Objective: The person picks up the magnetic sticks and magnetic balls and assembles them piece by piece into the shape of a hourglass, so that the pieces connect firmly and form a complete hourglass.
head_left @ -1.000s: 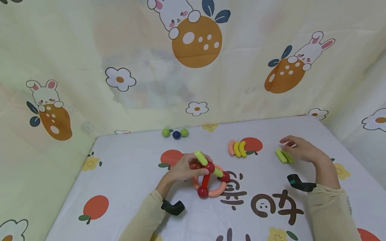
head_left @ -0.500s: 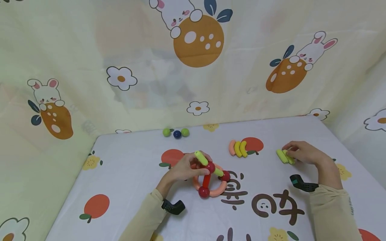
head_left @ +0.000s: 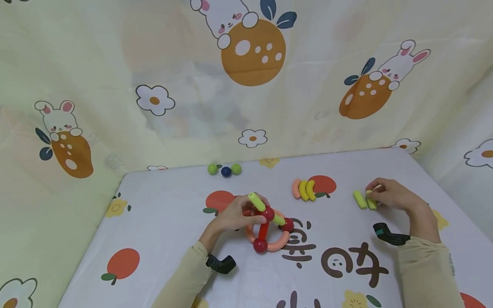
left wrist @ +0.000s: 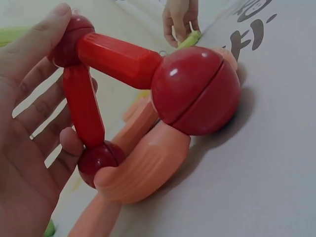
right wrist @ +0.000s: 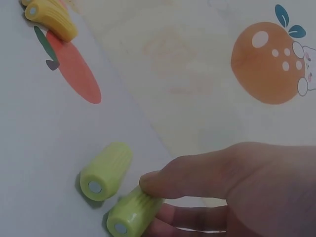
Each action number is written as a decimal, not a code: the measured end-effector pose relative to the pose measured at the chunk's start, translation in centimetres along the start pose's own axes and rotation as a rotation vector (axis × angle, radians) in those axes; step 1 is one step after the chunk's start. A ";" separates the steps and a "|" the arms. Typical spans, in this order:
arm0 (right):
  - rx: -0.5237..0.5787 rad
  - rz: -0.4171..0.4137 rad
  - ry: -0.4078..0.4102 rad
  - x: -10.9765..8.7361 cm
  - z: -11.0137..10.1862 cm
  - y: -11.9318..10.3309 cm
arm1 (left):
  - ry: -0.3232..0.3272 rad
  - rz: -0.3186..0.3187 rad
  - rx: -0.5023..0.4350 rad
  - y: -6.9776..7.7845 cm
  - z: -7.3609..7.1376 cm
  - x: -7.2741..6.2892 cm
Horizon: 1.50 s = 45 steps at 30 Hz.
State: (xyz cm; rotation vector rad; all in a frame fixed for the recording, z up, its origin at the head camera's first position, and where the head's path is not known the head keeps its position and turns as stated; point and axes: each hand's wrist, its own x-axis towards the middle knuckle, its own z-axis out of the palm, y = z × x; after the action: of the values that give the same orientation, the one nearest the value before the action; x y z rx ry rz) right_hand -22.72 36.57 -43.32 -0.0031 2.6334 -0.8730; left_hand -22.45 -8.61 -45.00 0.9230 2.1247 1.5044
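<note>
- Nearest, at the lower left and lower right of the head view, two beige sleeves (head_left: 181,278) reach in, each with a black wrist camera (head_left: 221,265) at the cuff.
- At the lower centre, the left hand (head_left: 238,214) grips the toy frame (head_left: 263,231) by its top red ball (head_left: 267,213), thumb against it.
- Curved peach pieces (head_left: 279,245) ring the frame's base; red sticks (left wrist: 118,59) join its balls, and a green rod (head_left: 256,202) slants up from the top one.
- Right of centre, the right hand (head_left: 393,196) pinches one green stick (right wrist: 136,212) between thumb and fingers; a second green stick (head_left: 360,199) lies just beside it on the white tablecloth (head_left: 173,265).
- Farther up, one peach piece (head_left: 296,188) and two yellow pieces (head_left: 304,191) lie side by side.
- Near the table's far edge sit two green balls (head_left: 212,169) and a blue ball (head_left: 226,172).
- Behind hangs a rabbit-print curtain (head_left: 192,141).
</note>
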 end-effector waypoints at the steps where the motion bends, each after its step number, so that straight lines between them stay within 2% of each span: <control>1: 0.003 -0.003 0.006 0.0 0.0 0.0 | -0.002 -0.001 -0.002 -0.1 0.0 0.0; 6: 0.006 -0.021 0.068 0.0 0.0 -0.3 | -0.005 -0.017 -0.013 -0.5 -0.2 0.0; 17: 0.127 -0.067 0.207 0.0 0.1 -2.3 | 0.002 -0.028 -0.007 -0.6 -0.2 0.0; 23: 0.154 -0.102 0.223 0.0 0.3 -3.6 | 0.003 -0.056 -0.019 -0.3 -0.1 -0.1; 27: 0.150 -0.137 0.229 0.0 0.5 -4.6 | 0.007 -0.052 -0.025 -0.2 0.0 -0.1; 30: 0.155 -0.174 0.259 -0.1 0.7 -5.3 | 0.011 -0.043 -0.021 -0.2 0.0 -0.1; 36: 0.162 -0.319 0.275 0.1 1.4 -6.7 | 0.020 -0.027 -0.024 -0.4 0.1 0.0; 45: 0.153 -0.464 0.277 0.0 2.6 -9.2 | 0.039 -0.044 -0.014 -0.3 0.5 0.2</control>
State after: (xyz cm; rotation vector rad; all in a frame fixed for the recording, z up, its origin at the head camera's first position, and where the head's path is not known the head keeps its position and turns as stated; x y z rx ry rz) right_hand -22.89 27.65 -39.92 -0.5057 2.8630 -1.3062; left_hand -22.36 -8.15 -45.45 0.8429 2.1452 1.5254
